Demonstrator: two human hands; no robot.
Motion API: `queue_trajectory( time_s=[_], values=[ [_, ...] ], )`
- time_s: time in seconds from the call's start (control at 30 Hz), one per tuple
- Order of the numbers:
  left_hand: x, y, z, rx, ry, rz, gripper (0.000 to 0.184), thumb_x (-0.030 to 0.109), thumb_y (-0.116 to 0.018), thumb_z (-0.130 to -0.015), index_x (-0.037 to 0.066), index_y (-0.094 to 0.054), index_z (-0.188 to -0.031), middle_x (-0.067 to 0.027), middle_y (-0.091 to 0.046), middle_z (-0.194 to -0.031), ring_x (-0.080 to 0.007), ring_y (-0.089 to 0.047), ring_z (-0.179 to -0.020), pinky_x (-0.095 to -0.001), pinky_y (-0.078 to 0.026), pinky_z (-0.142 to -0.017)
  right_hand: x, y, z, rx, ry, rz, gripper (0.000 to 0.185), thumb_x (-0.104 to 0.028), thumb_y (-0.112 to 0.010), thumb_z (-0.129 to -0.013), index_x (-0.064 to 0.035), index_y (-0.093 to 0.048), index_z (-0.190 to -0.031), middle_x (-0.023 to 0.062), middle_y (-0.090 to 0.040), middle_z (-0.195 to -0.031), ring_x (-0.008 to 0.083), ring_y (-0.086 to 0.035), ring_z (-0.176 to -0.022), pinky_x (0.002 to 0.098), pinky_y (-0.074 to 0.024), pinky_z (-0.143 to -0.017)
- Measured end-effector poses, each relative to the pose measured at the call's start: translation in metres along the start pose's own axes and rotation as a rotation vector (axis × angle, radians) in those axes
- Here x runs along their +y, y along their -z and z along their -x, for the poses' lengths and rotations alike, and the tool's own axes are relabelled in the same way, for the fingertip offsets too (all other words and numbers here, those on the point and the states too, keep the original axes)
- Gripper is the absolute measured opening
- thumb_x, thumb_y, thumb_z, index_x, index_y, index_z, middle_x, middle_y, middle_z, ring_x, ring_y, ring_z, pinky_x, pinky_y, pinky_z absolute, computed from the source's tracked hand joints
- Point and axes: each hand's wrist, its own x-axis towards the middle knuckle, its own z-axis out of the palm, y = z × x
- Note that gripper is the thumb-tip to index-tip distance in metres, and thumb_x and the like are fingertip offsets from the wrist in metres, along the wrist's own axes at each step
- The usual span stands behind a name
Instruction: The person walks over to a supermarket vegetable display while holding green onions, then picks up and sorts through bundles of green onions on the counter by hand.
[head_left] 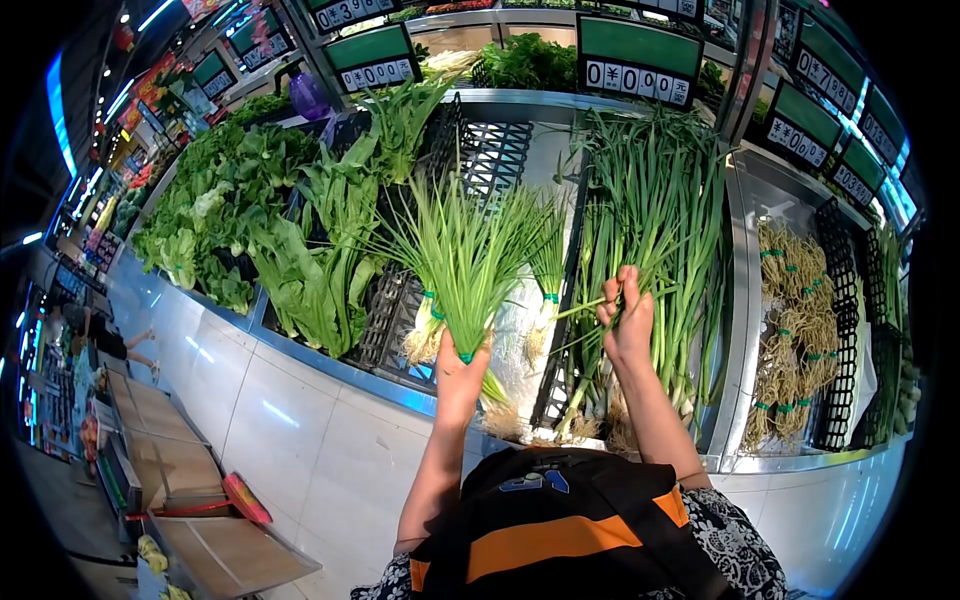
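Note:
My left hand [463, 372] is closed around the lower end of a bunch of thin spring onions [470, 280], tied with green tape and with its leaves fanning upward. Other taped spring onion bunches [424, 325] with pale roots lie just beside it in the display. My right hand [629, 315] is closed over the bin of long green onions [650, 200], fingers curled in a pinch. A thin green stalk sticks out to the left from its fingers. How much of the stalk lies inside the grip is hidden.
Leafy greens [310, 270] fill the left of the display. Bundled roots [795, 330] lie in the right compartment beside a black crate wall [838, 350]. Price signs [640, 65] stand along the back. A metal rim [400, 390] edges the front. Flattened cardboard [165, 440] and a red dustpan [245, 498] are lower left.

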Motion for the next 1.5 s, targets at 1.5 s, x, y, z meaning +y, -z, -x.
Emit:
queue_trajectory(
  time_s=[1.5],
  values=[
    [0.018, -0.014, 0.022, -0.159, -0.167, -0.629, 0.042, 0.003, -0.053, -0.079, 0.002, -0.041, -0.119, -0.0191, -0.055, -0.103, -0.0310, -0.055, -0.094, -0.0349, -0.043, -0.080, 0.005, -0.036, -0.013, -0.314, -0.152, 0.236, 0.011, -0.013, -0.051, -0.086, -0.0061, -0.044, -0.080, -0.0016, -0.042, -0.057, 0.0131, -0.041, -0.048, 0.0256, -0.0349, -0.045]
  ],
)
